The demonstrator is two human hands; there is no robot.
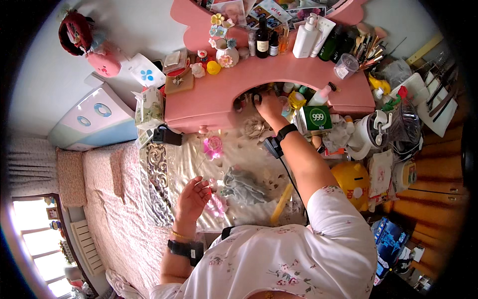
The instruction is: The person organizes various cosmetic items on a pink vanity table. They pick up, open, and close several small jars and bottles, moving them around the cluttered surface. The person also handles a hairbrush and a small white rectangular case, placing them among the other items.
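Observation:
My right hand (269,106) reaches into the arched recess of the pink dresser shelf (209,99). A small black object (257,99) shows at its fingertips; its exact kind is unclear, and the shelf's shadow hides part of the recess. Small jars and a yellow-lidded container (297,100) stand just right of this hand. My left hand (193,198) hovers, palm turned inward, fingers loosely bent and apart, with nothing in it. Near its fingers are a pink flower ornament (216,205) and a crumpled grey cloth (244,187) on the glossy table cover (186,160).
A green-and-white box (316,118), a white electric kettle (368,130) and a yellow piggy bank (351,183) crowd the right side. Bottles (262,41) and a flower vase (227,54) line the shelf top. A black cable (295,187) hangs from my right wrist. Left stands a bed (108,213).

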